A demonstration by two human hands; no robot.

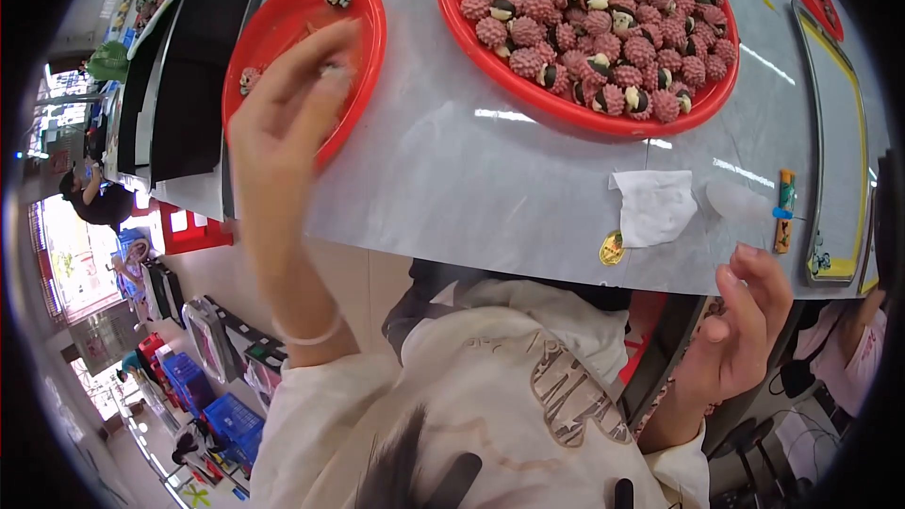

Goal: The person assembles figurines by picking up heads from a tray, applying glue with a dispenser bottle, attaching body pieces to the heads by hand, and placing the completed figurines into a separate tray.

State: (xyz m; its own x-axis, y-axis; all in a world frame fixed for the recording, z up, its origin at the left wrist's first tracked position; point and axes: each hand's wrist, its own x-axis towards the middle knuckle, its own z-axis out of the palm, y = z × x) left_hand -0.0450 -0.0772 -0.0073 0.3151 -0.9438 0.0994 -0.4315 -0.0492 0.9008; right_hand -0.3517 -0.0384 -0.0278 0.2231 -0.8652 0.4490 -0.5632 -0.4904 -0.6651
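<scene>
My left hand (292,104), smeared by motion, reaches over a small red tray (374,33) at the left. Its thumb and forefinger are apart, with a small greyish-pink piece (332,69) by the thumb tip; it appears to lie beneath them rather than in their grip. Two more little pieces rest in that tray, one near its far rim. My right hand (740,330) is raised off the table's near edge, fingers loosely curled and apart, holding nothing. Farther back, a large red tray (603,126) is heaped with bumpy pink pieces (589,28) showing black and cream parts.
On the grey table (424,160) lie a white cloth (652,207), a gold oval tag (612,248) and a small orange-and-green stick-like thing (784,212). A yellow-edged metal frame (834,146) lies at the right. Another person (858,349) sits at the far right.
</scene>
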